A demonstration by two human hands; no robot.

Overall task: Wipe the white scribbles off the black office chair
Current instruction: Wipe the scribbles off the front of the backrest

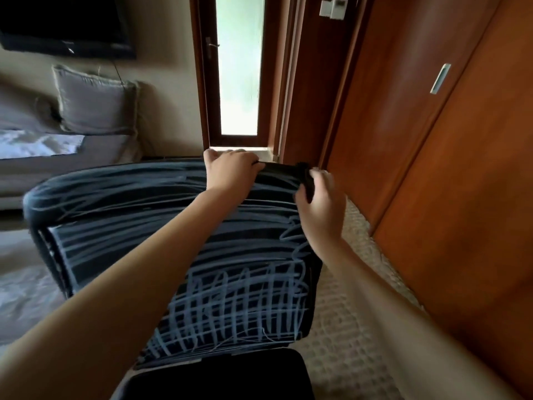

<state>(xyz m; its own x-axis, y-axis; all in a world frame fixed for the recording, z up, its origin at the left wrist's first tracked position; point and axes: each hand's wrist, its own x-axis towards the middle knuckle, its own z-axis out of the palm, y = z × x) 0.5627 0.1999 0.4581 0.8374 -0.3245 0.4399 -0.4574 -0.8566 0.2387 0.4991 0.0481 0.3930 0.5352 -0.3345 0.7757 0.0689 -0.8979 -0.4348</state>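
Note:
The black office chair (121, 215) fills the middle of the view, its back and its seat (230, 307) covered in white scribbles. My left hand (230, 171) curls over the top edge of the chair's back. My right hand (320, 206) is at the top right corner and grips a bunched black cloth (306, 180). An unmarked black strip (278, 168) runs along the top edge between my two hands. Whether that strip is cloth or chair is unclear.
A brown wooden wardrobe (432, 168) stands close on the right. Ahead is a glass door (239, 67) in a wooden frame. A grey sofa with a cushion (95, 102) and a wall screen (66, 24) are at the left. Pale carpet (346, 327) lies under the chair.

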